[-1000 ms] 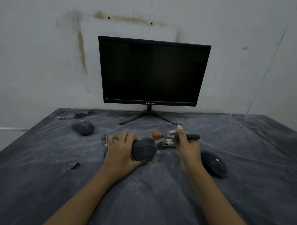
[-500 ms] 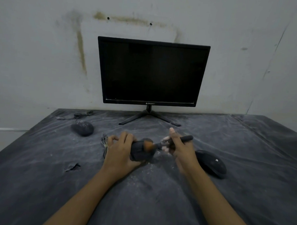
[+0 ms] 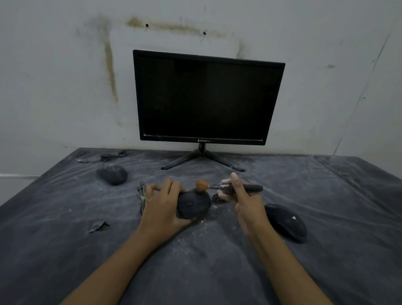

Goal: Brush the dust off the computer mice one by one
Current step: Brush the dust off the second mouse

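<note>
- Here, the left hand [image 3: 163, 203] grasps the middle mouse [image 3: 193, 204] in front of the monitor [image 3: 205, 99], a little left of its stand. The fingers curl over the far side of the mouse and the thumb holds the near side.
- The middle mouse is tilted, so that its top faces the camera.
- The right hand [image 3: 246, 200] grasps the brush [image 3: 255, 188] in front of the monitor, a little right of its stand. The fingers close round the dark handle and the thumb stands up.
- The orange bristles of the brush are at the far edge of the middle mouse; I cannot tell if they touch it.
- The left mouse [image 3: 112, 174] lies on the counter [image 3: 355, 182] in front of the monitor and to the left of its left edge, apart from both hands, with pale dust on it.
- The right mouse [image 3: 286, 221] lies in front of the right edge of the monitor, just beside the right wrist. It has a small white mark on top.
- A thin black cable [image 3: 112, 156] lies left of the foot of the monitor.
- A dark sheet [image 3: 53, 249] with pale dust covers the counter in front of the monitor.
</note>
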